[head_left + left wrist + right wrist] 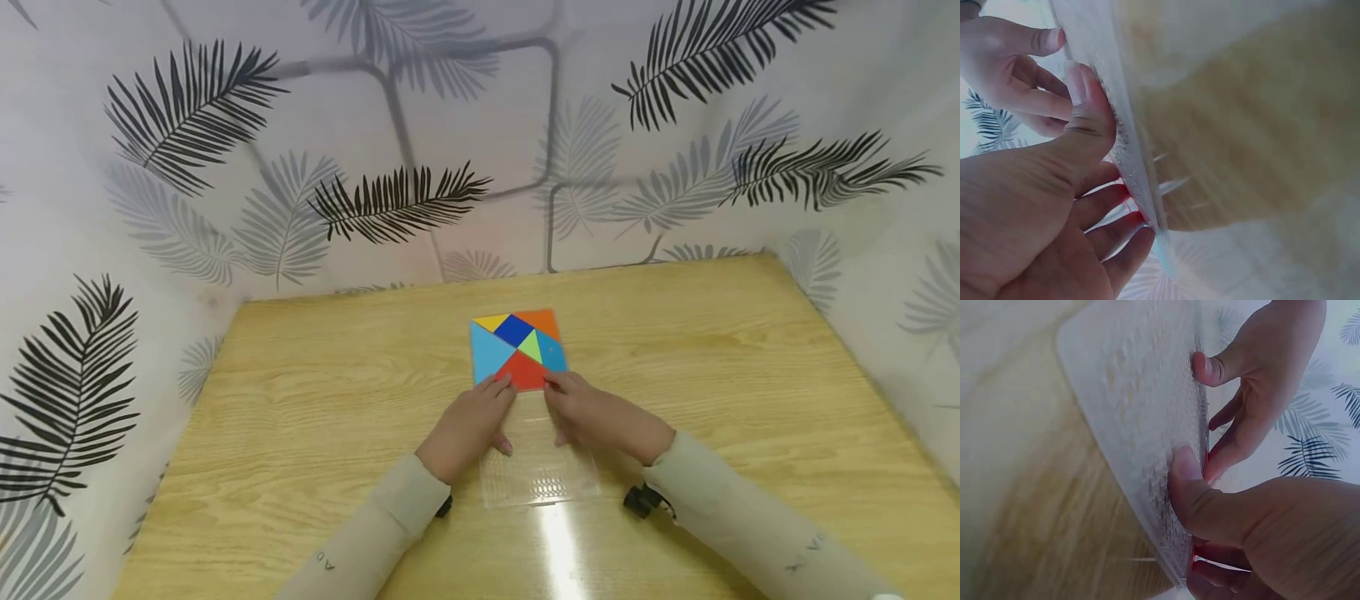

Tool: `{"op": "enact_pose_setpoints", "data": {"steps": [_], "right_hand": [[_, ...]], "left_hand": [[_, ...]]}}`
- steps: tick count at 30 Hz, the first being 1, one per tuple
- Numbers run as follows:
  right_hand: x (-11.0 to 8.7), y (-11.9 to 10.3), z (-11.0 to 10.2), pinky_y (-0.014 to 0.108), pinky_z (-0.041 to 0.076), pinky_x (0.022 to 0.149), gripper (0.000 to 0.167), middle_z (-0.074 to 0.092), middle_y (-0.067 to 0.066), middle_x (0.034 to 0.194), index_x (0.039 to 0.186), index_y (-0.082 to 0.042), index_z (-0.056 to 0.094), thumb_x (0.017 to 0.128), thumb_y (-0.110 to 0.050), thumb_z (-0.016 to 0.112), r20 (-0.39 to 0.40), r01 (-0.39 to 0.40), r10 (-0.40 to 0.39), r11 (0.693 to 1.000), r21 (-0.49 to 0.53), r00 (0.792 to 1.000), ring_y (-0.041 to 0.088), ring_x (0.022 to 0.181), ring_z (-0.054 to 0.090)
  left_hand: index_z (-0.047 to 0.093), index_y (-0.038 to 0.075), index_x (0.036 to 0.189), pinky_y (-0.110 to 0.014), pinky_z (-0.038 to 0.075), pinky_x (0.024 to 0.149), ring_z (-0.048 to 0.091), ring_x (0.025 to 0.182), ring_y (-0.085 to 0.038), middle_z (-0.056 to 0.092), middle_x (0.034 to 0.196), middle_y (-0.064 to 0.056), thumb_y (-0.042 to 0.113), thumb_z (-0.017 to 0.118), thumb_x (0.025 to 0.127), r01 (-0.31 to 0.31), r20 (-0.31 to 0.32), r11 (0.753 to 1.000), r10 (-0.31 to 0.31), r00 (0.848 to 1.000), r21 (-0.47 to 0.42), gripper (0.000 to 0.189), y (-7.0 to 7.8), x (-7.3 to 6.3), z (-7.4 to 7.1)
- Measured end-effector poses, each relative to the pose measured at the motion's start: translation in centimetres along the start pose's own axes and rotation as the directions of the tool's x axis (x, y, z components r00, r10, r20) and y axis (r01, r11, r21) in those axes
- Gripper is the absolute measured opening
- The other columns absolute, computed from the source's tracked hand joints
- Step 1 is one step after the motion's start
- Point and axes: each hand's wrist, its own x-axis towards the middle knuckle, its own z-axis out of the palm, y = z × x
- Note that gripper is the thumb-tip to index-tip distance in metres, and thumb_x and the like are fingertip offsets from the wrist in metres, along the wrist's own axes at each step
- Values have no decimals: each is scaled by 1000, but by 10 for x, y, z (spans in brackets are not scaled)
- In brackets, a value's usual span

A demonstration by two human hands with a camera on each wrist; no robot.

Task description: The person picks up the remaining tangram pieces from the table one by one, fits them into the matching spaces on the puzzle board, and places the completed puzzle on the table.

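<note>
A square tangram lies on the table, its pieces close together. Its red triangle [522,372] is nearest the person, the light blue triangle [489,353] to its left. Behind them lie a dark blue square [514,330], a light green triangle [529,346], and yellow, orange and teal pieces. My left hand [470,423] touches the red triangle's left side with its fingertips. My right hand [598,417] touches its right end. Below both spread hands is a clear plastic plate [536,458], bumpy in the right wrist view, with my right thumb [1188,487] over it.
The wood-grain table [337,392] extends around the tangram on all sides. A leaf-patterned wall covering [495,125] rises behind it and along both sides. A small black device [641,502] sits under the right sleeve. Light reflects off the table in front of the plate.
</note>
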Motion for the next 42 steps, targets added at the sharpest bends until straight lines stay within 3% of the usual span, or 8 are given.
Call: {"op": "enact_pose_setpoints", "data": {"steps": [6, 14, 19, 23, 28, 32, 36, 42], "right_hand": [[8, 2, -2, 45, 37, 98, 57, 30, 30, 140, 125, 15, 46, 85, -19, 69, 10, -34, 34, 999, -3, 999, 42, 125, 35], [20, 8, -7, 46, 32, 102, 64, 22, 27, 146, 136, 14, 35, 88, -17, 65, 93, -137, 133, 990, 43, 987, 41, 131, 26], [28, 16, -10, 47, 33, 101, 55, 26, 29, 143, 127, 13, 45, 86, -16, 67, 82, -115, 110, 992, 52, 990, 43, 129, 30], [36, 23, -15, 46, 34, 101, 52, 31, 27, 142, 123, 10, 51, 83, -15, 71, 107, -156, 154, 988, 14, 982, 41, 128, 33], [47, 28, -18, 43, 34, 101, 60, 40, 25, 136, 126, 10, 51, 80, -19, 74, 141, -210, 215, 977, -46, 966, 37, 124, 39], [50, 31, -15, 41, 36, 100, 53, 45, 23, 130, 120, 10, 56, 79, -18, 75, 126, -224, 229, 973, -53, 965, 36, 118, 43], [53, 31, -15, 40, 41, 96, 44, 49, 21, 123, 109, 8, 62, 76, -15, 77, 89, -226, 232, 971, -73, 969, 35, 111, 47], [55, 30, -17, 39, 42, 95, 42, 49, 19, 125, 109, 5, 63, 75, -15, 78, 102, -271, 279, 958, -90, 955, 33, 110, 48]], "left_hand": [[50, 5, 128, -35, 38, 99, 38, 129, -28, 43, 140, -10, 45, 71, 66, 26, -3, 999, -26, 1000, 37, 76, -3, 14, -2], [50, 6, 128, -32, 41, 96, 41, 128, -26, 42, 141, -7, 39, 69, 72, 105, 28, 986, -109, 994, 126, 68, -1, 30, -12], [50, 8, 129, -32, 41, 96, 37, 130, -26, 38, 144, -6, 39, 70, 70, 145, 53, 985, -151, 987, 96, 70, -6, 37, -9], [48, 8, 130, -33, 38, 99, 36, 131, -28, 37, 145, -6, 39, 73, 70, 153, 62, 986, -158, 986, 73, 72, -9, 46, -10], [45, 7, 133, -35, 40, 97, 36, 131, -28, 37, 144, -7, 32, 70, 77, 178, 87, 981, -185, 979, 83, 67, -10, 57, -13], [45, 6, 132, -36, 45, 91, 39, 129, -28, 41, 142, -7, 24, 69, 81, 198, 87, 977, -204, 975, 79, 59, -9, 61, -16], [47, 6, 130, -38, 48, 88, 42, 126, -29, 44, 140, -8, 25, 70, 76, 208, 72, 976, -212, 975, 63, 62, -10, 64, -18], [47, 6, 129, -38, 49, 86, 43, 125, -28, 45, 138, -9, 25, 78, 67, 209, 64, 977, -212, 975, 52, 72, -9, 67, -21]]}}
